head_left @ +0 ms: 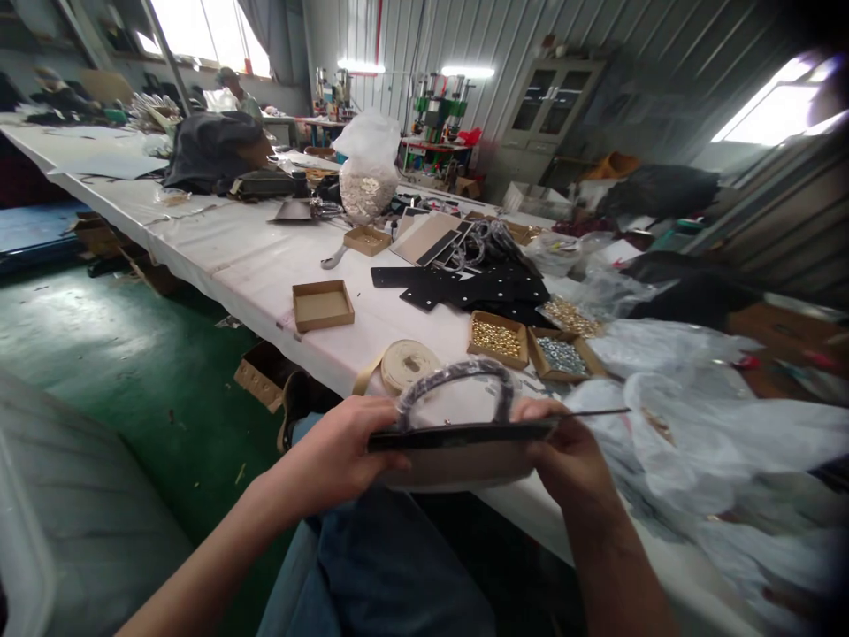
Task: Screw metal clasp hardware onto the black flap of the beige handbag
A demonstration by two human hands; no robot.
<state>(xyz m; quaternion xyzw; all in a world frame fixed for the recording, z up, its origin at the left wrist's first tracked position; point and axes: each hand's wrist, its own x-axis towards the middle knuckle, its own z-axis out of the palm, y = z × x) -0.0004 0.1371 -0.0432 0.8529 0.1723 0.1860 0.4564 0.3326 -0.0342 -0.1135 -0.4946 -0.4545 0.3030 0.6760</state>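
Held up edge-on above my lap is a bag panel, dark along its top edge and lighter below. An arched handle in clear plastic wrap rises from it. My left hand is closed on the panel's left end, thumb below and fingers above. At the other end my right hand pinches the panel. A thin dark rod sticks out to the right from my right hand; its kind cannot be made out. Just beyond the handle, a roll of beige tape lies on the white table.
Boxes of gold rivets and silver metal pieces stand beyond my right hand. Black panels lie behind them. A shallow cardboard box sits at left, and plastic bags crowd the right. A person is at the far end.
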